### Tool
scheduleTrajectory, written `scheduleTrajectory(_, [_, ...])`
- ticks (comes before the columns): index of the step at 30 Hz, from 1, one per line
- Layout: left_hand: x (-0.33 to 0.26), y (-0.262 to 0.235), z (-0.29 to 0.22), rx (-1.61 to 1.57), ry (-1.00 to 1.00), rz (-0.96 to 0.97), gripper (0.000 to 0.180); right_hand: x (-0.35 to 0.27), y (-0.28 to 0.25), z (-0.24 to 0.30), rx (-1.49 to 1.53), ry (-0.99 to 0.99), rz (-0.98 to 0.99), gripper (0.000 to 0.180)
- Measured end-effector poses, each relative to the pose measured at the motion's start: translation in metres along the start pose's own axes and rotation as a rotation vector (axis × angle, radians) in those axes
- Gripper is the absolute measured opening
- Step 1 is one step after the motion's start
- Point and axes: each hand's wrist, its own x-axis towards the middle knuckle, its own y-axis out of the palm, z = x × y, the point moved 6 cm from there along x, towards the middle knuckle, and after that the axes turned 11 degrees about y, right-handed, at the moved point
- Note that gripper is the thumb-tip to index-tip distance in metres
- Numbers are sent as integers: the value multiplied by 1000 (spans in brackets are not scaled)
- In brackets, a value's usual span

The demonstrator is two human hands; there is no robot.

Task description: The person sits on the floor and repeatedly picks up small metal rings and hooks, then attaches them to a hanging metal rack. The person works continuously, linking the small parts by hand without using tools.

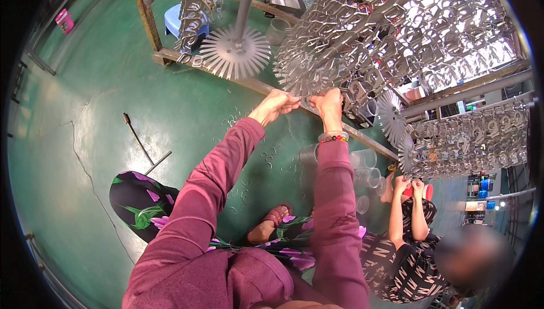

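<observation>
Both my arms reach forward in maroon sleeves. My left hand (277, 105) is closed, thumb and fingers pinched together at the lower rim of a hanging mass of silvery metal hooks (340, 37). Just right of it, my right hand (328, 105) is curled with its fingers pressed together, a beaded bracelet (333, 138) at the wrist. What either pinch holds is too small to make out. Right above my hands is a slotted metal disc (309, 79), partly covered by hooks. To the left, a similar slotted disc (236, 52) sits on a grey pole, its slots bare.
A wooden beam (362, 139) runs low behind my hands. Loose hooks (271, 156) and clear plastic cups (365, 167) lie on the green floor. A co-worker (405, 246) sits at right, hands at another disc (406, 156). A blue stool (173, 19) stands behind the frame.
</observation>
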Motion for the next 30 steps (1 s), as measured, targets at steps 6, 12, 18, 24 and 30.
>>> scheduleTrajectory(6, [-2, -2, 0, 3, -12, 11, 16, -10, -3, 11, -33, -25, 9, 21])
scheduleTrajectory(12, [0, 0, 1, -17, -23, 6, 14, -6, -2, 9, -60, -109, -60, 19])
scheduleTrajectory(18, [0, 0, 3, -55, 0, 21, 13, -5, 4, 5, -38, -105, -79, 18])
scheduleTrajectory(24, [4, -8, 5, 27, 23, 29, 13, -12, 1, 2, 6, -37, -12, 14])
scheduleTrajectory(30, [-4, -5, -3, 168, -7, -9, 15, -40, -13, 10, 113, -126, -56, 19])
